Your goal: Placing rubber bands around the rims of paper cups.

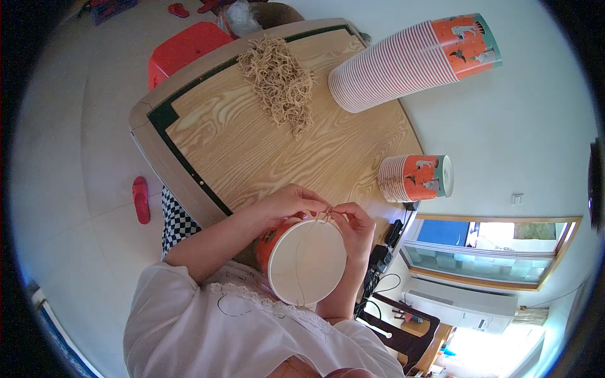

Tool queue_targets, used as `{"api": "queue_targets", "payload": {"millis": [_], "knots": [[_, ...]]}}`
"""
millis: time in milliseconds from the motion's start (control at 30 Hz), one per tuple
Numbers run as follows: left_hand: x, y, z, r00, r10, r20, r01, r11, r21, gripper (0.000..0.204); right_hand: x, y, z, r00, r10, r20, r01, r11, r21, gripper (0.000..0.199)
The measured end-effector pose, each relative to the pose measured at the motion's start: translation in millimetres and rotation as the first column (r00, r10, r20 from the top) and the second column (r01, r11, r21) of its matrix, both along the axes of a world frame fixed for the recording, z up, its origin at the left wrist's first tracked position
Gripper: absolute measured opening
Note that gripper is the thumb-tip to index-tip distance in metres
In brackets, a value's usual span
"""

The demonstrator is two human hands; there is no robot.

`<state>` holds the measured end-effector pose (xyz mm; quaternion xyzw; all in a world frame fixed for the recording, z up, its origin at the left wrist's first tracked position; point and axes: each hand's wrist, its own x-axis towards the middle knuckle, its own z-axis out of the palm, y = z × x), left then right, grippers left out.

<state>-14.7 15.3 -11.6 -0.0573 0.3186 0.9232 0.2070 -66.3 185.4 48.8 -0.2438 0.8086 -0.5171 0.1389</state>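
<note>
A paper bucket (307,264), white inside and orange outside, rests against my body with its mouth turned up toward me. A thin tan cord (299,255) runs across the mouth from the near rim to the far rim. At that far rim my left hand (295,203) pinches the cord between its fingertips. Close beside it, my right hand (355,228) pinches the cord too, the fingertips of both hands almost touching. Whether there is a knot or a hole there is too small to tell.
On the wooden table (220,145) lies a heap of tan cord loops (280,82). A tall stack of orange paper buckets (403,63) lies beyond it, and a shorter stack (416,178) stands at the right. Black cables (373,277) hang near the right table edge. A red stool (189,50) is at the far left.
</note>
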Motion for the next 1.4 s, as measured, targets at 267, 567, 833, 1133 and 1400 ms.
{"api": "queue_targets", "payload": {"millis": [267, 567, 833, 1133, 1400], "knots": [[-3, 4, -2, 0.956, 0.061, -0.287, -0.156, 0.933, -0.323, 0.021, -1, 3, -4, 0.996, -0.028, 0.081, 0.033, 0.997, -0.064, 0.014], [-13, 9, -18, 0.962, 0.053, -0.268, -0.134, 0.947, -0.293, 0.017, -6, 7, -8, 0.985, -0.009, 0.174, 0.014, 1.0, -0.025, 0.012], [-13, 7, -31, 0.953, 0.126, -0.274, -0.173, 0.973, -0.154, 0.016, 2, 6, 10, 0.931, 0.19, 0.311, -0.188, 0.981, -0.037, 0.024], [-3, -12, -20, 0.966, 0.142, -0.215, -0.187, 0.961, -0.204, 0.015, 4, 6, 15, 0.918, 0.109, 0.38, -0.11, 0.994, -0.018, 0.028], [1, -13, -23, 0.946, 0.104, -0.306, -0.195, 0.939, -0.282, 0.022, 5, 7, 8, 0.926, 0.119, 0.358, -0.104, 0.993, -0.061, 0.026]]}}
